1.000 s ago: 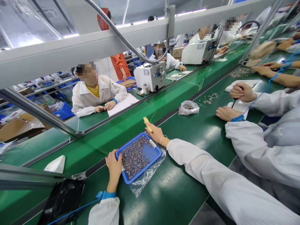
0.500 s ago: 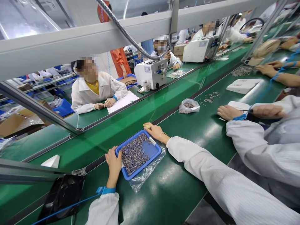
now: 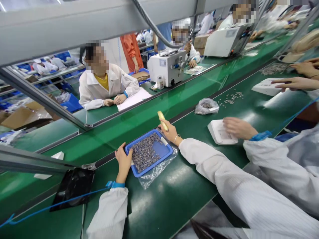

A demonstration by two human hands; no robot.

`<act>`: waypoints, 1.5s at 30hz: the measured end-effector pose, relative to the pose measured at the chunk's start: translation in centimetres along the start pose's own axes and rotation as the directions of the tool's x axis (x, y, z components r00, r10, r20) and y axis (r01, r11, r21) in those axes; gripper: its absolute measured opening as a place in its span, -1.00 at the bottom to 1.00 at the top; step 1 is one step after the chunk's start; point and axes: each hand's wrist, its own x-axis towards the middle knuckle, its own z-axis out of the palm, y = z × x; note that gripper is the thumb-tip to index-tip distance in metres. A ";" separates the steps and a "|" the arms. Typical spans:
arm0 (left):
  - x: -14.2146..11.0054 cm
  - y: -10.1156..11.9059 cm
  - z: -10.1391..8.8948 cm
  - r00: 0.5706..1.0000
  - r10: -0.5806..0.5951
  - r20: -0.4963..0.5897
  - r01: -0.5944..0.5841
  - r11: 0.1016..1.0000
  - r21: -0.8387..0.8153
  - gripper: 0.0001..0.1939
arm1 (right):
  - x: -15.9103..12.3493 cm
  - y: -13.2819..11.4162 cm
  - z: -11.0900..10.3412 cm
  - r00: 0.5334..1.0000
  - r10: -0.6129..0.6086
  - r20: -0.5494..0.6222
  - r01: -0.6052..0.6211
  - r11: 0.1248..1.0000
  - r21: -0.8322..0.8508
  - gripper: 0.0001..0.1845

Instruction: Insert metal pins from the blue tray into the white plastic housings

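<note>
A shallow blue tray [image 3: 163, 154] full of small metal screw-like parts [image 3: 144, 151] lies tilted to my view on the green bench. My left hand [image 3: 124, 160] grips its left rim, thumb over the edge and fingers along the outside. Just past the tray's far right corner is my right hand [image 3: 170, 132], closed around a yellow, rod-shaped object [image 3: 162, 120] whose kind I cannot make out. A clear plastic bag [image 3: 158, 173] lies flat, partly under the tray's near side.
Right of me, a co-worker's hand [image 3: 240, 127] touches a white housing [image 3: 224, 132]. Beyond are an open bag of parts [image 3: 206, 107] and loose parts [image 3: 234, 98]. A black fan [image 3: 73, 189] stands left; a metal beam [image 3: 99, 25] crosses above. Green conveyor [image 3: 139, 121] runs behind the bench.
The yellow object has come up and now sticks out above my right hand. My left hand stays on the tray. The view has shifted, and a co-worker's white housing now stands nearer the tray.
</note>
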 end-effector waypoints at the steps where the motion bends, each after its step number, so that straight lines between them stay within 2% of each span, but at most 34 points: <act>1: -0.1 0.2 -0.2 1.000 0.011 0.005 -0.011 1.000 -0.007 -0.57 | -0.5 -0.2 0.0 0.999 -0.033 0.011 0.033 0.999 0.043 -0.38; 3: -0.2 0.5 -0.5 0.999 0.035 0.017 -0.034 0.999 -0.022 -0.65 | -1.8 -0.6 0.2 0.995 -0.101 0.016 0.096 0.977 0.193 -0.32; 5: -0.2 0.7 -0.7 0.998 0.050 0.027 -0.049 0.998 -0.036 -0.69 | -3.2 -1.2 0.2 0.994 -0.108 -0.029 0.110 0.916 0.386 -0.33; 7: -0.4 0.8 -0.9 0.997 0.064 0.042 -0.062 0.997 -0.051 -0.72 | -4.7 -2.0 -0.1 0.996 -0.017 -0.083 0.058 0.853 0.519 -0.38; 10: -0.6 0.7 -0.9 0.993 0.093 0.070 -0.088 0.993 -0.076 -0.73 | -6.8 -3.1 -1.3 0.989 0.114 -0.098 -0.040 0.828 0.560 -0.47; 12: -0.7 0.7 -0.8 0.991 0.103 0.083 -0.096 0.991 -0.091 -0.74 | -8.0 -3.8 -2.4 0.988 0.136 -0.072 -0.069 0.809 0.584 -0.38; 14: -0.7 0.7 -0.7 0.990 0.105 0.089 -0.096 0.990 -0.103 -0.75 | -8.7 -4.3 -3.4 0.988 0.155 0.003 -0.123 0.770 0.627 -0.20; 16: -0.7 0.7 -0.6 0.990 0.105 0.090 -0.095 0.989 -0.112 -0.74 | -8.8 -4.6 -4.2 0.970 0.183 0.160 -0.243 0.700 0.672 -0.16; 20: -0.7 0.7 -0.5 0.990 0.102 0.093 -0.091 0.989 -0.117 -0.74 | -8.0 -4.3 -4.9 0.851 0.169 0.497 -0.508 0.506 0.697 -0.44; 22: -0.7 0.7 -0.5 0.990 0.100 0.098 -0.088 0.989 -0.118 -0.75 | -7.6 -4.1 -5.0 0.815 0.154 0.558 -0.565 0.422 0.709 -0.59; 24: -0.7 0.6 -0.4 0.990 0.100 0.100 -0.087 0.989 -0.122 -0.75 | -7.4 -4.0 -5.1 0.799 0.140 0.585 -0.591 0.363 0.720 -0.68; 26: -0.7 0.6 -0.4 0.990 0.098 0.098 -0.086 0.988 -0.126 -0.76 | -7.2 -4.0 -5.2 0.769 0.102 0.631 -0.622 0.347 0.702 -0.52; 28: -0.6 0.6 -0.3 0.991 0.096 0.096 -0.084 0.988 -0.128 -0.76 | -6.9 -3.9 -5.4 0.717 0.069 0.694 -0.664 0.371 0.649 -0.32; 30: -0.6 0.6 -0.2 0.991 0.098 0.096 -0.086 0.989 -0.124 -0.77 | -6.7 -3.7 -5.4 0.686 0.076 0.724 -0.681 0.419 0.601 -0.28; 32: -0.6 0.5 -0.1 0.990 0.102 0.098 -0.091 0.989 -0.113 -0.76 | -6.5 -3.6 -5.4 0.704 0.112 0.702 -0.660 0.470 0.586 -0.35; 35: -0.5 0.4 0.0 0.990 0.102 0.098 -0.093 0.991 -0.100 -0.76 | -6.4 -3.9 -5.1 0.773 0.175 0.609 -0.587 0.559 0.585 -0.61; 37: -0.5 0.3 0.1 0.990 0.107 0.095 -0.098 0.990 -0.099 -0.76 | -6.3 -4.4 -4.9 0.792 0.199 0.576 -0.555 0.629 0.545 -0.70; 38: -0.5 0.3 0.1 0.990 0.108 0.093 -0.099 0.990 -0.099 -0.77 | -6.2 -4.7 -4.8 0.784 0.204 0.587 -0.553 0.660 0.509 -0.71; 40: -0.5 0.4 0.1 0.990 0.107 0.094 -0.097 0.990 -0.101 -0.77 | -6.0 -5.5 -4.4 0.728 0.207 0.654 -0.575 0.704 0.417 -0.69; 41: -0.6 0.4 0.1 0.990 0.104 0.097 -0.093 0.990 -0.103 -0.77 | -5.9 -5.8 -4.1 0.704 0.212 0.678 -0.556 0.758 0.341 -0.66; 42: -0.6 0.5 0.0 0.990 0.101 0.100 -0.090 0.990 -0.106 -0.77 | -5.8 -6.2 -3.7 0.706 0.222 0.672 -0.479 0.849 0.222 -0.62; 43: -0.6 0.5 0.0 0.990 0.100 0.104 -0.088 0.990 -0.108 -0.76 | -5.6 -6.4 -3.2 0.738 0.229 0.635 -0.347 0.936 0.066 -0.59; 44: -0.6 0.5 0.0 0.989 0.101 0.107 -0.089 0.990 -0.109 -0.77 | -5.4 -6.6 -2.7 0.787 0.217 0.577 -0.191 0.976 -0.107 -0.58; 45: -0.6 0.6 -0.1 0.989 0.102 0.109 -0.091 0.990 -0.107 -0.77 | -5.3 -6.7 -2.1 0.836 0.184 0.517 -0.049 0.963 -0.264 -0.60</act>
